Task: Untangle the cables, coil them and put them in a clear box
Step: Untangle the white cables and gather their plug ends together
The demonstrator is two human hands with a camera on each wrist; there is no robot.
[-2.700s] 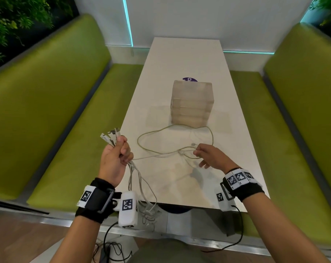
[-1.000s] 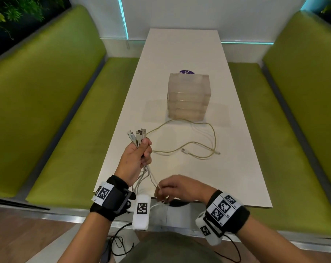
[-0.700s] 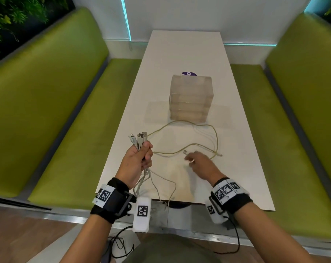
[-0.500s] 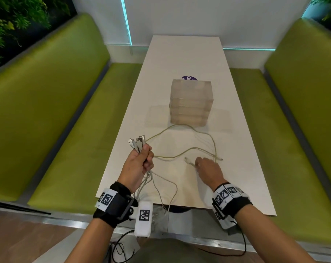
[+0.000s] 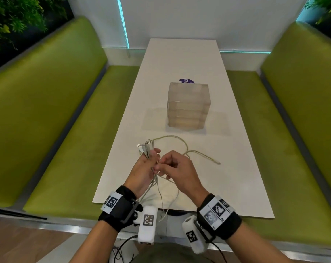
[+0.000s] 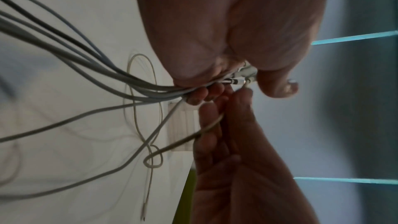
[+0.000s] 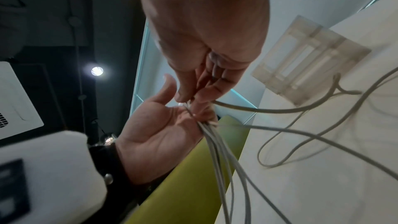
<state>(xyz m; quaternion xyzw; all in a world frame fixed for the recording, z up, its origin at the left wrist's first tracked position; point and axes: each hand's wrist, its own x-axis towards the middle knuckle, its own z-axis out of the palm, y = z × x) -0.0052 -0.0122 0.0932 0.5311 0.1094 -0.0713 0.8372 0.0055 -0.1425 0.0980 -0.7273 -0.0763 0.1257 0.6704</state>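
The left hand (image 5: 144, 168) grips a bundle of pale cables (image 5: 154, 184) just below their plugs (image 5: 146, 147), which fan out above its fingers, while the tails hang down past the near counter (image 5: 236, 168) edge. The right hand (image 5: 177, 168) has its fingertips pinched on the end of one more cable (image 5: 181, 144) and holds it right against the left palm; in the right wrist view the left fingers look partly unfurled, as if making room for it. So this looks like the untangling and gathering step: ends being collected into one fist, one at a time. That last cable lies loose in a wide loop on the counter just beyond the hands, its far tip (image 5: 217, 163) off to the right, and the left wrist view shows it crossing itself in a small knot-like twist (image 6: 153, 157). The next move probably calls for tucking that end in with the others, then working the twist out before any coiling starts.

Farther ahead of both hands stands the clear box (image 5: 188, 106), really a stack of clear trays. It seems to be shut and, as far as I can tell through its cloudy walls, holds no cable yet
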